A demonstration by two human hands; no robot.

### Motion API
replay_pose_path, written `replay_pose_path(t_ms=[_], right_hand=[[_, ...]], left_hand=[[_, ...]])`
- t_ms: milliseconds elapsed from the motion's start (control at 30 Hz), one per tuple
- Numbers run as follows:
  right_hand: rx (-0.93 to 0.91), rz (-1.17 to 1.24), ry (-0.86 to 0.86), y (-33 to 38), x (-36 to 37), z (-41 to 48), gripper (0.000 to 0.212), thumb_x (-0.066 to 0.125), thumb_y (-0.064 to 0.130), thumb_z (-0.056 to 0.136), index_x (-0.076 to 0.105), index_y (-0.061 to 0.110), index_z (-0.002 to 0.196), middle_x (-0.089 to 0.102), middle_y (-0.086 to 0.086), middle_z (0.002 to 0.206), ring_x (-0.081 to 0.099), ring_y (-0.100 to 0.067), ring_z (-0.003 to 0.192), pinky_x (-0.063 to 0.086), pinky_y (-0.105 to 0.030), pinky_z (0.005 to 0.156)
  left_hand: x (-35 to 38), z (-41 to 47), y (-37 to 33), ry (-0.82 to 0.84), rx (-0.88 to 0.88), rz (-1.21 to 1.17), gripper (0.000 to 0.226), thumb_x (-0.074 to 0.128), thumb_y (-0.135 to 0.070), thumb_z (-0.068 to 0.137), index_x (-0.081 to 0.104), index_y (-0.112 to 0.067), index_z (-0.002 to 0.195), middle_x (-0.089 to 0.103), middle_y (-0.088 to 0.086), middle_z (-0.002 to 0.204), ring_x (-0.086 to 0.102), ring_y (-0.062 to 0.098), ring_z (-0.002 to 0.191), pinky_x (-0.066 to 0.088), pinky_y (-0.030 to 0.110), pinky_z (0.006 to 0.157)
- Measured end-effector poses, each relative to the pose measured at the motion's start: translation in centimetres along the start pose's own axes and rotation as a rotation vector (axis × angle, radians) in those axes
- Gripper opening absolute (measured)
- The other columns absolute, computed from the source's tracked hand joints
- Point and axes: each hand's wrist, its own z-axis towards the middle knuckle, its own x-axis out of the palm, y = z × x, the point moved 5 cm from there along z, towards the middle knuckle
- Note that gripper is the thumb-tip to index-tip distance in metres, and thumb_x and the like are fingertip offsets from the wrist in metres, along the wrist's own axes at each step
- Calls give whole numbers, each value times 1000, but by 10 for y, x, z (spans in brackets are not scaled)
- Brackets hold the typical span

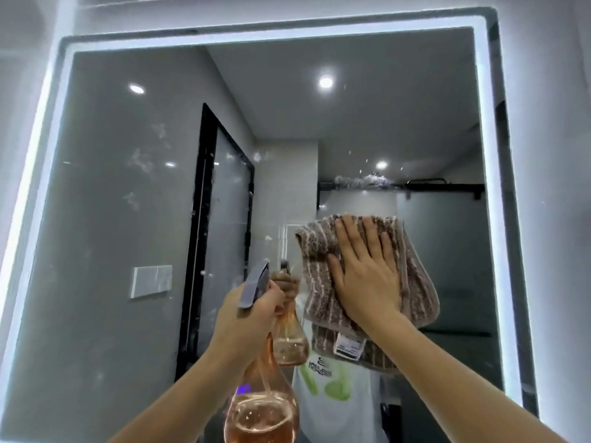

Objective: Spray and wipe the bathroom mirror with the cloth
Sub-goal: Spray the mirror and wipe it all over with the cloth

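Observation:
The bathroom mirror fills the view, framed by a glowing white light strip. My right hand lies flat with fingers spread, pressing a brown striped cloth against the glass right of centre; a white label hangs at the cloth's lower edge. My left hand grips the neck of a clear pink spray bottle with a grey trigger head, held upright just in front of the mirror, left of the cloth. Liquid fills the bottle's lower bulb. Droplets and smears sit on the glass above the cloth and at upper left.
The mirror reflects a black-framed door, a wall switch plate, ceiling spotlights and a black shower rail. Grey wall surrounds the mirror on the right and top.

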Motion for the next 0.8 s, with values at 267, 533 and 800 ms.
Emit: replay_pose_path(t_ms=[267,533,800], right_hand=[[-82,-18,-7,20,10,-18,55,25,39,93,19,15,142,19,1,149,-7,-13,141,-3,-34,113],[-66,-35,3,24,12,-19,54,7,41,96,18,15,143,21,2,149,-10,-14,141,0,-35,113],[-53,-59,11,24,11,-17,55,14,40,95,22,15,143,23,-2,151,4,-18,140,0,-36,113]], left_hand=[[-3,5,0,-47,-3,23,22,53,-12,86,56,-11,64,51,-2,51,47,17,52,40,26,53],[4,6,5,-38,2,-68,24,52,-10,84,63,-10,63,56,-1,48,48,17,48,38,29,51],[-2,8,1,-83,-16,-29,40,49,-4,86,57,-19,50,52,-10,35,47,1,37,37,16,42]])
